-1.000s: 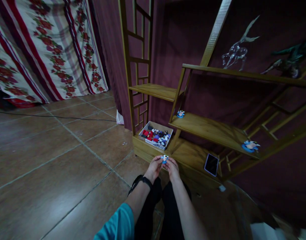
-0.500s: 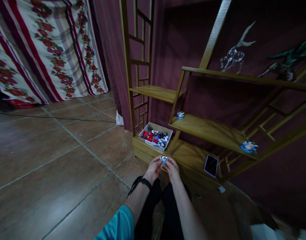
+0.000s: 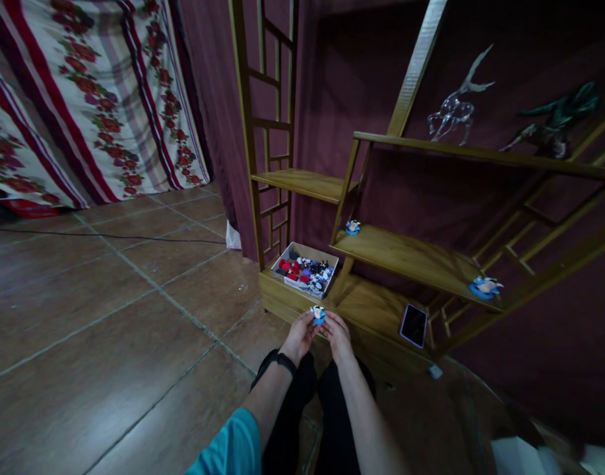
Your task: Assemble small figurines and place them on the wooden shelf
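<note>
Between my two hands, above my knees, is a small blue and white figurine [image 3: 318, 315] with a round blue base. My left hand [image 3: 300, 336] grips it from the left side, and my right hand [image 3: 338, 335] has its fingers closed on the right side. Just beyond them, a shallow cardboard box [image 3: 282, 280] of several small red, black, white and purple figures sits on the low wooden shelf. Two similar blue figurines stand on the middle shelf, one figurine [image 3: 352, 227] at its left end and another figurine [image 3: 485, 287] at its right end.
The wooden display shelf [image 3: 406, 254] spans the right side. A phone or tablet [image 3: 413, 324] lies on its lowest board. Up top stand a clear deer ornament [image 3: 453, 112] and a dark green statue [image 3: 554, 122]. A black cable [image 3: 109, 235] crosses the tiled floor.
The figurine between my fingers has turned and tilted slightly, showing more of its front. My view has shifted a little to the right; both hands keep hold.
</note>
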`<state>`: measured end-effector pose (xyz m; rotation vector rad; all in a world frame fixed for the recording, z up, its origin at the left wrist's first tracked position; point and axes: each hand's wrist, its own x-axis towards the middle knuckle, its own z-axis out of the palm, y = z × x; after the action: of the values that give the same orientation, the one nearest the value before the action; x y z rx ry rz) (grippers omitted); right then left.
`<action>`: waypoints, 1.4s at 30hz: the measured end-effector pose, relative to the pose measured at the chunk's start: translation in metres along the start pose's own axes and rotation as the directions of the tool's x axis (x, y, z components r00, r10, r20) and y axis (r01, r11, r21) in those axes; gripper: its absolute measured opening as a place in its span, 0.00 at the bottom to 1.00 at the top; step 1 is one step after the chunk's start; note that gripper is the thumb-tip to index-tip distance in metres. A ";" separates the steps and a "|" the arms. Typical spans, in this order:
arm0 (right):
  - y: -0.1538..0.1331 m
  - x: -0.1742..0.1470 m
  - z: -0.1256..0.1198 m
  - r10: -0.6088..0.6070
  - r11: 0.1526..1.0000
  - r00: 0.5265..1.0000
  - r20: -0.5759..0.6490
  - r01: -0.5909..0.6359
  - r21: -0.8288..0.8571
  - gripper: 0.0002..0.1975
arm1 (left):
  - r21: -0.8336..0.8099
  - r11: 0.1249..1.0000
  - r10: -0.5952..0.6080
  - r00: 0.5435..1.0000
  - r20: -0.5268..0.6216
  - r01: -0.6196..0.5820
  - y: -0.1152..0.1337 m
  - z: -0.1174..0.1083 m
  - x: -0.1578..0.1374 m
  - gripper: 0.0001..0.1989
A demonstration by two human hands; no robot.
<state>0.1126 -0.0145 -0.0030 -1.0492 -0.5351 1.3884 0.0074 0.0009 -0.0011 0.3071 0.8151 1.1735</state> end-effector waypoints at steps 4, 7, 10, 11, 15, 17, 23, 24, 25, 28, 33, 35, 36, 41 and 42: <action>0.001 0.000 0.000 0.002 1.000 1.000 0.003 -0.002 -0.005 0.16 | 0.002 1.000 0.002 1.000 -0.017 -0.002 0.000 0.000 0.001 0.06; 0.001 0.001 0.000 0.005 1.000 1.000 -0.002 -0.005 -0.004 0.16 | 0.015 1.000 -0.005 1.000 -0.022 0.005 -0.001 0.000 0.002 0.06; 0.002 0.003 -0.001 0.014 1.000 1.000 -0.018 -0.013 0.001 0.17 | 0.017 1.000 -0.004 1.000 -0.015 0.004 -0.001 -0.001 0.003 0.06; 0.002 0.003 -0.001 0.014 1.000 1.000 -0.022 -0.014 0.002 0.17 | 0.016 1.000 -0.001 1.000 -0.008 0.001 -0.002 -0.001 0.003 0.06; 0.003 0.004 -0.003 0.005 1.000 0.999 -0.034 -0.005 -0.001 0.17 | 0.026 1.000 0.010 1.000 0.021 -0.011 -0.002 -0.001 0.004 0.08; 0.003 0.004 -0.003 -0.001 1.000 0.999 -0.043 0.001 -0.006 0.16 | 0.034 0.999 0.015 1.000 0.019 -0.015 -0.001 -0.001 0.004 0.09; 0.004 0.005 -0.005 -0.004 1.000 0.998 -0.056 0.004 -0.012 0.17 | 0.041 0.999 0.021 1.000 0.019 -0.021 -0.001 0.000 0.002 0.12; 0.004 0.005 -0.005 -0.002 1.000 0.998 -0.058 0.001 -0.015 0.17 | 0.042 0.999 0.021 1.000 0.021 -0.022 -0.001 0.000 0.002 0.12; 0.004 0.005 -0.005 0.001 1.000 0.998 -0.058 -0.002 -0.018 0.17 | 0.044 0.999 0.020 1.000 0.022 -0.021 -0.001 0.000 0.002 0.12; 0.005 0.007 -0.006 0.007 1.000 0.998 -0.058 -0.008 -0.015 0.16 | 0.051 0.998 0.023 0.999 0.024 -0.024 -0.002 0.000 0.003 0.11; 0.005 0.008 -0.006 0.023 1.000 0.998 -0.061 -0.022 0.016 0.17 | 0.055 0.998 0.040 0.999 0.026 -0.042 -0.003 0.000 0.004 0.12; 0.005 0.008 -0.006 0.024 0.999 0.997 -0.070 -0.022 0.025 0.18 | 0.060 0.997 0.047 0.998 0.033 -0.049 -0.003 0.000 0.004 0.12; 0.004 0.008 -0.006 0.026 0.999 0.997 -0.075 -0.024 0.029 0.18 | 0.062 0.997 0.050 0.998 0.037 -0.052 -0.003 0.001 0.003 0.12; 0.003 0.009 -0.008 0.069 0.996 0.994 -0.082 -0.063 0.067 0.15 | 0.068 0.996 0.061 0.996 0.069 -0.066 -0.002 0.004 -0.003 0.14; 0.003 0.010 -0.009 0.081 0.994 0.994 -0.078 -0.075 0.078 0.14 | 0.073 0.995 0.060 0.995 0.084 -0.066 -0.002 0.004 -0.005 0.15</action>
<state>0.1199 -0.0081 -0.0122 -1.0698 -0.3832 1.4171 0.0109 -0.0032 0.0025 0.4436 0.7847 1.1831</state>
